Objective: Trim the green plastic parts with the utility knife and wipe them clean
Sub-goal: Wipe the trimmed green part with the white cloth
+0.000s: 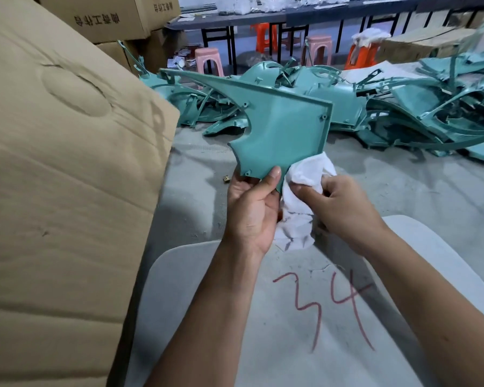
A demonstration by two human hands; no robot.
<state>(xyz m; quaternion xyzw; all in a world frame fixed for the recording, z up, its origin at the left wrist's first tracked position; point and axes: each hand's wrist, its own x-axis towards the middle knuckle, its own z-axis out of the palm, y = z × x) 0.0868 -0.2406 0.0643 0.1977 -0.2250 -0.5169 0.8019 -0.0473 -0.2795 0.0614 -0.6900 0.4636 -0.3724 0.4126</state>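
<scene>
The left hand (252, 208) pinches the bottom corner of a flat green part (280, 127) with a long pointy tip. The right hand (344, 210) squeezes a white cloth (305, 191) against that corner's edge.

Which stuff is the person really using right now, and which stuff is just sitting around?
In use:
left hand, holding the green part
right hand, gripping the white cloth
pile of green parts, waiting

Just lying about:
cardboard boxes
plastic stools
long table
grey board marked 34
</scene>
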